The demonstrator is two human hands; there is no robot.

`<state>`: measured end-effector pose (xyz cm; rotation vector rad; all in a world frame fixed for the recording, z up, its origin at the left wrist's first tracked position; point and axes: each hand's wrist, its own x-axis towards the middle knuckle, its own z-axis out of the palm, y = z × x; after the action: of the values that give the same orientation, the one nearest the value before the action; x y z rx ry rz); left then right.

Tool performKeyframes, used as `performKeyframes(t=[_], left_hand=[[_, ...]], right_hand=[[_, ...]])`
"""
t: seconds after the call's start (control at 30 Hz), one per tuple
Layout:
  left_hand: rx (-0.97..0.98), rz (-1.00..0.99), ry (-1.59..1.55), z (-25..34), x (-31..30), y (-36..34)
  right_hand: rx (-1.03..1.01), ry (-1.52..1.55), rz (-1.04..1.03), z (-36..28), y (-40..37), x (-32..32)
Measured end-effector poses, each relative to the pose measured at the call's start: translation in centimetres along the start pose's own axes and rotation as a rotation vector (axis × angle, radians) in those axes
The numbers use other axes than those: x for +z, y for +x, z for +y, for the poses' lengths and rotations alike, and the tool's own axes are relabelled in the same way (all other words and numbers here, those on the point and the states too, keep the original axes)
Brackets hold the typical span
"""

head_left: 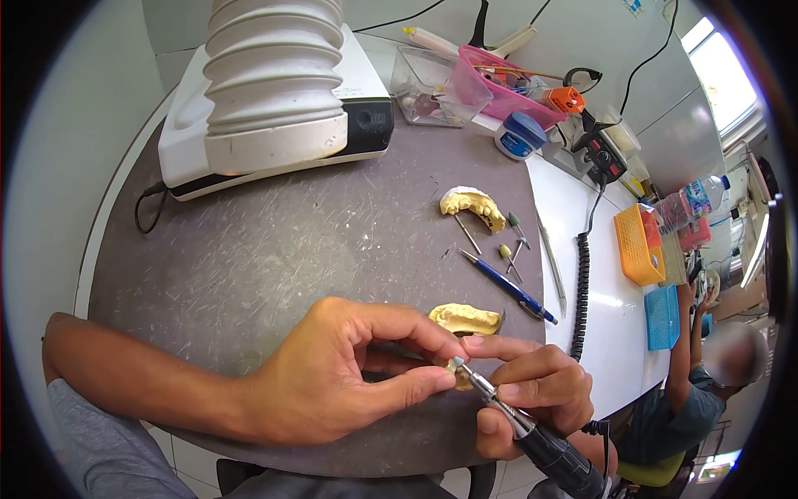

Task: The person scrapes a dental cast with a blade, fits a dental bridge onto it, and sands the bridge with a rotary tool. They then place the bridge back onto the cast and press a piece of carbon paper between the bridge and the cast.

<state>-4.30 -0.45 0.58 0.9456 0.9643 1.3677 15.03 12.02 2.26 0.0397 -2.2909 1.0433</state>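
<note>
Near the table's front edge, my left hand (pixel 353 370) pinches a small pale piece with a bluish top (pixel 453 364) between thumb and fingers. My right hand (pixel 540 382) is wrapped round a black and silver handpiece (pixel 524 428), its tip at the small piece. The fingertips of both hands nearly meet there. Just behind them lies a yellow dental cast (pixel 465 318), partly hidden by the fingers. Farther back is a second, curved cast (pixel 472 205). Several small rotary bits (pixel 505 249) and a blue pen (pixel 509 287) lie between the casts and the table's right side.
A white machine with a ribbed hose (pixel 274 83) stands at the back left. Behind the casts are a blue jar (pixel 520 135) and a pink basket (pixel 499 96). A coiled cord (pixel 582 291), orange basket (pixel 638 245) and blue basket (pixel 662 318) are right. Another person (pixel 677 407) sits far right.
</note>
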Motion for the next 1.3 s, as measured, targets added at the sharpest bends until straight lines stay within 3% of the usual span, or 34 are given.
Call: performKeyframes(t=[1.3], left_hand=[[0.03,-0.002,-0.008,-0.32,-0.06,0.09]], right_hand=[[0.046,-0.011,0.009,-0.03,-0.12,0.04]])
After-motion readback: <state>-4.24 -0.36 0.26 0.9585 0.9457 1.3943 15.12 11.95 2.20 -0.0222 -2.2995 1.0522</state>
